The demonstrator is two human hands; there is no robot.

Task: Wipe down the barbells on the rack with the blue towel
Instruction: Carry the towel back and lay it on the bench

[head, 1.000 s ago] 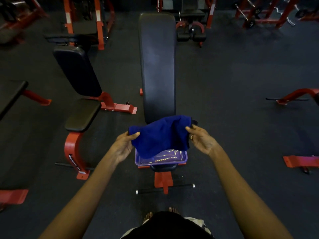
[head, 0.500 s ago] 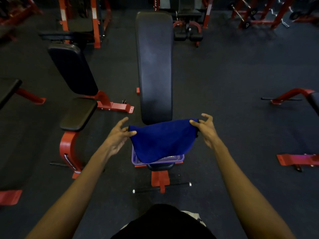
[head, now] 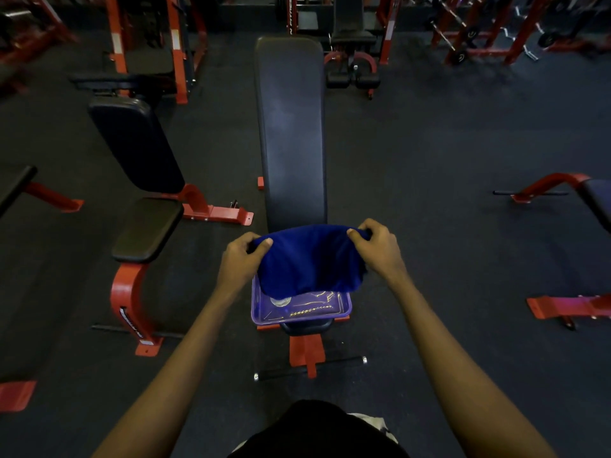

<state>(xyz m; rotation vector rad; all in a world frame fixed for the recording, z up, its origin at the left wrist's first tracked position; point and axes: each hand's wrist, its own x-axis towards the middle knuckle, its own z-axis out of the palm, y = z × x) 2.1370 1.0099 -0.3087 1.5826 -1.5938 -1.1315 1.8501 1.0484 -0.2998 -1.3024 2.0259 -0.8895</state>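
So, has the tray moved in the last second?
No. The tray sits on the same spot of the bench, at the near end of its long pad, just above the red foot.

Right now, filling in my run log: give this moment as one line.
left hand: grips blue towel | right hand: grips blue towel | blue towel: spread over purple tray | wiping: not begun

The towel is deep blue, soft and bunched, stretched between the left hand and right hand, which pinch its upper corners; its body sags down over the far part of a purple tray. The barbells lie slanted on a red rack far off at upper right, short bars with small dark plates, dim and blurred.
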